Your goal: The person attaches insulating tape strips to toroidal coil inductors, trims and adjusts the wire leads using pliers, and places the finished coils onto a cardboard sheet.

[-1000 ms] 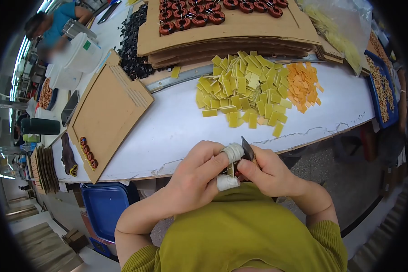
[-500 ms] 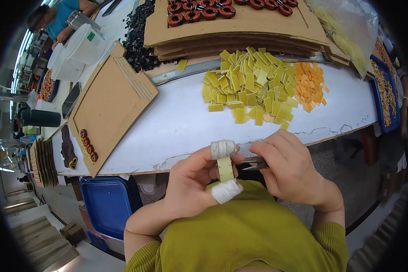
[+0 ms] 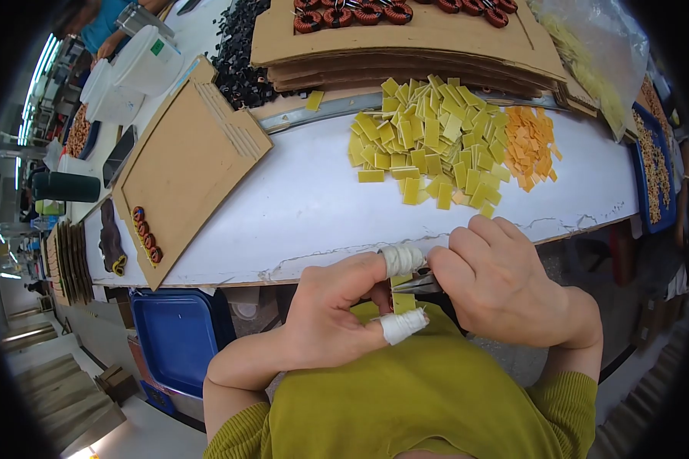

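My left hand (image 3: 337, 310), with white tape round two fingertips, grips a small yellow-green plate (image 3: 403, 301) between those fingers. A little dark red shows behind the plate, mostly hidden. My right hand (image 3: 505, 287) is closed round metal pliers (image 3: 421, 284), whose pointed jaws lie against the plate. Beyond the hands, a heap of yellow-green plates (image 3: 436, 138) rests on the white table (image 3: 283, 206), beside a pile of orange pieces (image 3: 530, 145).
Red-wound coils (image 3: 367, 14) sit on stacked cardboard (image 3: 413, 46) at the back. A cardboard tray (image 3: 184, 161) with several coils lies left. Blue trays (image 3: 177, 336) stand below the table edge. A co-worker's arm (image 3: 111, 44) shows at upper left.
My right hand first turned and lifted, showing the pliers' jaws. The jaws have since moved onto the plate in my left hand. The view has shifted slightly.
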`<action>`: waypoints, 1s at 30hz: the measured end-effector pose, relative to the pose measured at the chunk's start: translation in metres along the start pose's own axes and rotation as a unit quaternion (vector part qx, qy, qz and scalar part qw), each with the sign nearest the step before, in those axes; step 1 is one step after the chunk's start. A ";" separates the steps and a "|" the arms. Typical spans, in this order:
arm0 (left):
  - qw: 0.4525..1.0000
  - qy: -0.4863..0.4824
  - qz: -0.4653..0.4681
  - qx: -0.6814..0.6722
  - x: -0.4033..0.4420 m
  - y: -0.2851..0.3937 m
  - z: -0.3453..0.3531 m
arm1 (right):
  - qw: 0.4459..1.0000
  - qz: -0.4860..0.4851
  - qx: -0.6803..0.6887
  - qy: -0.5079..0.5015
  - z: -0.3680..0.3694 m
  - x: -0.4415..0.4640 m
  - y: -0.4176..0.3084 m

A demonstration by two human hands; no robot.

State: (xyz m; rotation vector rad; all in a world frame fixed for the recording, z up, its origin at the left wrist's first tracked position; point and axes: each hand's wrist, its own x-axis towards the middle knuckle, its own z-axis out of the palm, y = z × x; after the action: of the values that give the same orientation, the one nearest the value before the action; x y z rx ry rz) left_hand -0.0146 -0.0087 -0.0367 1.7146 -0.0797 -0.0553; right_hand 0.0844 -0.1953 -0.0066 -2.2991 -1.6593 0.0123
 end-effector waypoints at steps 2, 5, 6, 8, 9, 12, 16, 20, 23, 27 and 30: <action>1.000 0.006 0.013 0.019 0.001 0.000 0.000 | 0.999 0.006 0.028 -0.031 -0.003 0.001 0.001; 0.997 0.005 0.035 0.068 0.004 0.004 -0.001 | 0.992 0.017 0.098 -0.081 -0.009 0.004 0.004; 0.995 0.000 0.036 0.096 0.005 0.007 -0.003 | 0.987 0.022 0.124 -0.096 -0.009 0.005 0.007; 0.992 0.000 0.042 0.119 0.006 0.008 -0.003 | 0.981 0.026 0.151 -0.120 -0.010 0.007 0.010; 0.993 0.003 0.045 0.114 0.006 0.006 -0.002 | 0.979 0.028 0.154 -0.129 -0.011 0.007 0.011; 0.998 0.002 0.016 0.056 0.006 0.000 -0.002 | 0.980 0.030 0.170 -0.100 -0.007 0.006 0.012; 0.994 -0.012 -0.045 -0.102 0.008 0.007 -0.001 | 0.985 0.043 0.166 0.020 -0.009 -0.001 0.015; 0.990 -0.014 -0.064 -0.123 0.008 0.007 -0.001 | 0.996 0.021 0.056 0.067 -0.004 -0.007 0.010; 0.992 -0.029 -0.055 -0.106 0.011 0.006 0.001 | 0.996 0.000 -0.014 0.083 0.005 -0.008 0.005; 0.995 -0.040 -0.041 -0.084 0.013 0.005 0.000 | 0.994 -0.011 -0.070 0.085 0.006 -0.007 0.002; 0.989 -0.045 -0.079 -0.116 0.014 0.004 -0.001 | 0.989 -0.005 -0.113 0.091 0.008 -0.007 -0.002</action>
State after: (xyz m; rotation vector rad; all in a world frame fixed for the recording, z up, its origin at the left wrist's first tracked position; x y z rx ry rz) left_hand -0.0004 -0.0093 -0.0324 1.4825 -0.0029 -0.2497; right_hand 0.0792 -0.1991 -0.0151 -2.3696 -1.6517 -0.3946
